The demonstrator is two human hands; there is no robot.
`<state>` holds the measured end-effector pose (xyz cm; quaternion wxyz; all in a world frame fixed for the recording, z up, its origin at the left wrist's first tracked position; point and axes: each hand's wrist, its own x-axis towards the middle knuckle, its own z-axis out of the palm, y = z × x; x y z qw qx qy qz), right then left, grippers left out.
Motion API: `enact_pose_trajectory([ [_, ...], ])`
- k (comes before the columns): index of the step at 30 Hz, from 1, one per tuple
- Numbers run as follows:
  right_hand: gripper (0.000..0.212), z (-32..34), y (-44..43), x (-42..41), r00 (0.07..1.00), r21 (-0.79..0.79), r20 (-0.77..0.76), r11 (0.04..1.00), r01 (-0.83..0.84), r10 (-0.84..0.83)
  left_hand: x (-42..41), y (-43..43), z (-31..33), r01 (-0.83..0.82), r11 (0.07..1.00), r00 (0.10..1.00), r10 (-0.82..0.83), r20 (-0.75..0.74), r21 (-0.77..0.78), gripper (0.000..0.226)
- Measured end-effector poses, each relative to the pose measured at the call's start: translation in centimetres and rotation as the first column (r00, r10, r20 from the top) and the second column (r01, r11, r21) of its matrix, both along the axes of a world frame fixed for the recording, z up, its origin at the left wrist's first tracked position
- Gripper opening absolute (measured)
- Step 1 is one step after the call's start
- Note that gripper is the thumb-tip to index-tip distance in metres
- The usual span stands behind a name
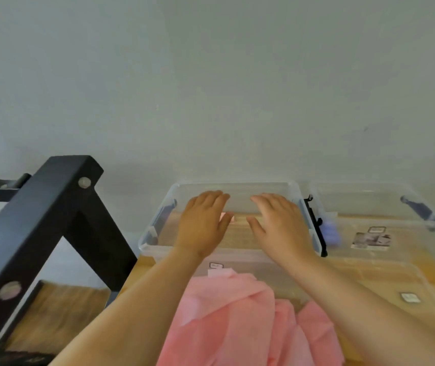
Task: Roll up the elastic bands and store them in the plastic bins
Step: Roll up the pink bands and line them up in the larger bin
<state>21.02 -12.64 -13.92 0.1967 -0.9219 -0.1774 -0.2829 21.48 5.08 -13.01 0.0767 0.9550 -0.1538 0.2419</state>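
left hand (201, 223), right hand (277, 224) flat above clear bin (151, 235) lying left-right.

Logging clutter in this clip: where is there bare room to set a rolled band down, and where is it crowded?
Free: the right bin looks bare inside, and the left bin has bare floor left of the left hand. Crowded: its middle, where the right hand also reaches in, and the near edge under the pink bands.
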Motion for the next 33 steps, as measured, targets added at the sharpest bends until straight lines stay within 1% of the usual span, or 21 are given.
enact_pose_trajectory([
  [3,0.04,-0.4,-0.6,-1.4,0.997,-0.003,0.077,1.0,-0.006,0.006,-1.3,0.4,0.1,-0.013,1.0,0.997,0.013,0.078,-0.01,0.052],
  [6,0.04,-1.0,-0.9,-3.0,0.994,0.0,0.11,1.0,-0.028,0.028,-3.1,0.3,-0.8,0.003,1.0,0.995,-0.004,0.098,0.011,0.054],
  [10,0.038,-2.6,-1.0,-6.5,0.986,-0.005,0.163,0.999,-0.046,0.046,-6.3,-0.4,-2.1,0.043,0.998,0.992,-0.048,0.119,0.04,0.044],
  [12,0.038,-3.3,-1.1,-8.8,0.986,-0.011,0.158,0.998,-0.057,0.058,-8.4,-0.6,-2.7,0.046,0.999,0.996,-0.047,0.075,0.017,0.045],
  [14,0.039,-3.4,-1.2,-11.7,0.993,-0.03,0.097,0.998,-0.058,0.06,-11.3,-0.8,-3.4,0.057,0.998,0.998,-0.056,0.022,-0.032,0.045],
  [17,0.041,-2.8,-1.6,-17.0,0.999,-0.031,0.023,0.998,-0.045,0.046,-16.9,-0.8,-3.8,0.044,0.994,0.994,-0.054,-0.099,-0.096,0.041],
  [21,0.04,-1.7,-1.9,-24.0,0.998,-0.053,-0.065,0.998,-0.023,0.02,-24.7,0.0,-3.0,0.0,0.994,0.981,-0.02,-0.192,-0.105,0.034],
  [23,0.038,-1.7,-1.9,-26.5,0.996,-0.035,-0.085,0.999,-0.006,0.003,-27.5,0.5,-2.8,-0.027,0.991,0.971,-0.006,-0.24,-0.133,0.031],
  [25,0.034,-2.1,-1.8,-28.4,0.994,-0.011,-0.11,1.0,0.023,-0.024,-29.5,0.9,-2.8,-0.058,0.988,0.951,0.013,-0.308,-0.14,0.033],
  [28,0.03,-3.3,-1.4,-30.1,0.987,-0.038,-0.159,0.999,0.022,-0.028,-31.5,1.4,-4.1,-0.101,0.978,0.899,0.012,-0.437,-0.18,0.04],
  [31,0.025,-4.0,-1.0,-31.1,0.981,-0.047,-0.194,0.999,0.009,-0.018,-32.7,1.8,-5.3,-0.116,0.977,0.883,0.02,-0.468,-0.178,0.044],
  [33,0.024,-4.5,-0.7,-31.5,0.979,-0.072,-0.202,0.997,-0.003,-0.012,-33.1,1.7,-6.0,-0.115,0.979,0.886,0.026,-0.462,-0.166,0.041],
])
